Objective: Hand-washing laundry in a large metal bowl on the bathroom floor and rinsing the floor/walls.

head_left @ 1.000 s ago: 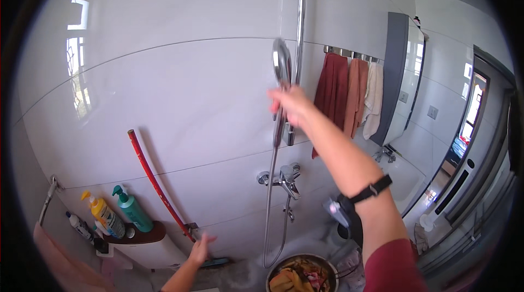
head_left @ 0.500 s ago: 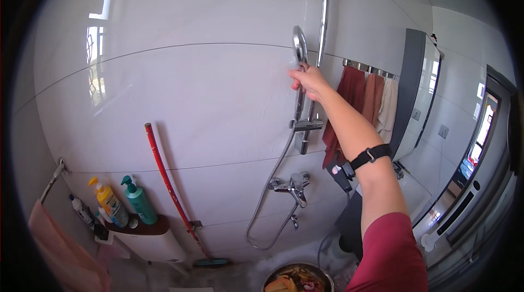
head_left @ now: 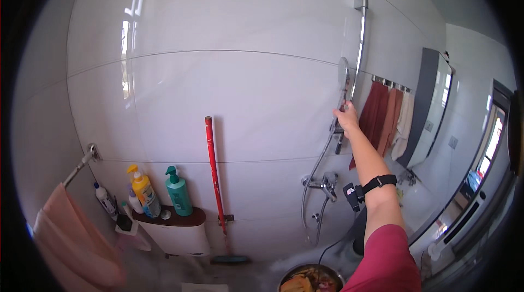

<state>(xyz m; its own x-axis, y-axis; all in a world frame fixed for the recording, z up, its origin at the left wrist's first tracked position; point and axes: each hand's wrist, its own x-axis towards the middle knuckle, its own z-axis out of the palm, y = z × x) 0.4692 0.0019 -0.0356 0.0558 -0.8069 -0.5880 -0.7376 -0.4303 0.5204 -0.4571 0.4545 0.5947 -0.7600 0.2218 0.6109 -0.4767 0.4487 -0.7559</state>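
Observation:
My right hand (head_left: 345, 116) reaches out to the wall and is closed round the handle of a chrome shower head (head_left: 343, 75). The handle stands nearly upright beside the chrome slide rail (head_left: 359, 46). Just under my fingers is the rail's holder (head_left: 337, 129), partly covered by the hand, so how deep the handle sits in it is hard to see. A metal hose (head_left: 304, 210) loops down past the mixer tap (head_left: 328, 184). A black strap (head_left: 379, 183) with a small device circles my right forearm. My left hand is out of view.
Towels (head_left: 375, 114) hang right of the rail, near a mirror cabinet (head_left: 428, 112). Pump bottles (head_left: 179, 191) stand on a cistern lid at left. A red-handled broom (head_left: 213, 166) leans on the wall. Below is a metal basin (head_left: 339, 280) of coloured things. A pink towel (head_left: 76, 237) hangs at far left.
The view has swung left, so everything appears farther right. My right hand has moved down along the rail to just above the holder, and the shower head sits slightly lower.

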